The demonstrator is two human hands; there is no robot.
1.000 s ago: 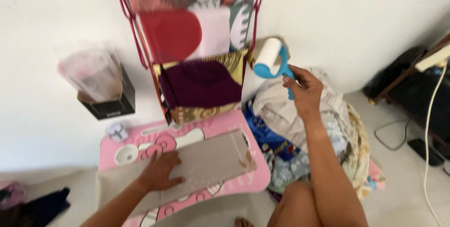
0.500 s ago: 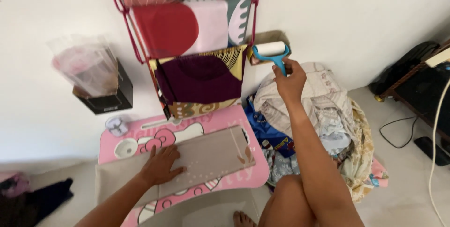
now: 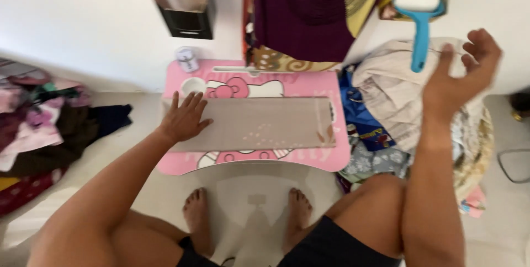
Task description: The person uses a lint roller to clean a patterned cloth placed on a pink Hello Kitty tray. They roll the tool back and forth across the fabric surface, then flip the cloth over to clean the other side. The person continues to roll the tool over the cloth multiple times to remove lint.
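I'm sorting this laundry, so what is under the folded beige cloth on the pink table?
The folded beige cloth lies flat on the pink table, whose cartoon print shows above and below it. The left hand presses its left end. Anything beneath the cloth is hidden.

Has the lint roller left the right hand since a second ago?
Yes. The blue lint roller now rests on the clothes pile by the rack, and the right hand is open, off to its right.

A pink bench (image 3: pixel 187 163) with a cartoon cat print carries a grey-beige cloth (image 3: pixel 259 123), while a white lint roller (image 3: pixel 418 19) has a turquoise handle, near a dark purple cloth (image 3: pixel 303 19).
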